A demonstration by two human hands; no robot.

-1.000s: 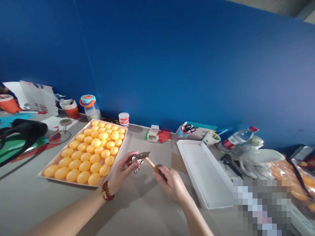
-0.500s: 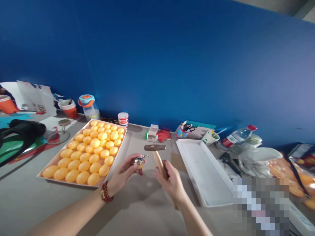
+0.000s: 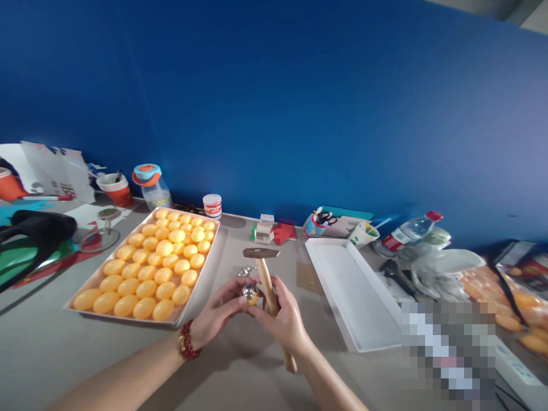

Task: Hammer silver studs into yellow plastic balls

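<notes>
A shiny silver metal ball [image 3: 249, 294] sits in the fingers of my left hand [image 3: 218, 314], which is closed on it. My right hand [image 3: 286, 322] grips a hammer [image 3: 266, 278] by its wooden handle, the dark metal head pointing up and away from me. Its thumb reaches close to the ball; whether it touches I cannot tell. Small shiny metal pieces [image 3: 245, 271] show just beyond my left fingers. Left of my hands lies a shallow white tray [image 3: 185, 315] full of yellow-orange balls [image 3: 146, 272].
An oblong white tray [image 3: 354, 291] lies on the right. Along the blue wall stand a lidded tub [image 3: 212, 205], small white boxes [image 3: 264, 230], a pen cup [image 3: 314, 227] and a plastic bottle [image 3: 409, 233]. A black strap-like object [image 3: 38, 228] is at the far left.
My hands have come together: the right hand moved left with the hammer, and the left hand shifted slightly right with the metal ball. More of the hammer's lower handle shows now.
</notes>
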